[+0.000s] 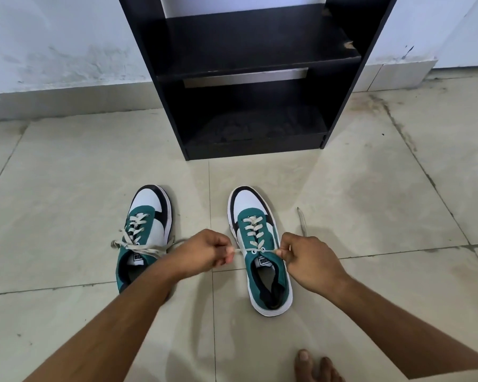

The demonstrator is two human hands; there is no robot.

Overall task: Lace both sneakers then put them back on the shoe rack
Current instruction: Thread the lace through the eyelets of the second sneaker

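Two green, white and black sneakers stand side by side on the tiled floor, toes towards the rack. The left sneaker (pixel 146 230) has its lace threaded, with loose ends lying across its top. My left hand (pixel 204 253) and my right hand (pixel 304 257) flank the right sneaker (pixel 260 249). Each hand pinches one end of the right sneaker's cream lace (pixel 253 235), which runs taut across the top eyelets. One free lace tail (pixel 302 221) sticks out past my right hand onto the floor.
A black shoe rack (pixel 249 78) with two bare shelves stands straight ahead against a pale wall. Beige floor tiles (pixel 66 175) spread to both sides. My bare toes (pixel 315 366) show at the bottom edge.
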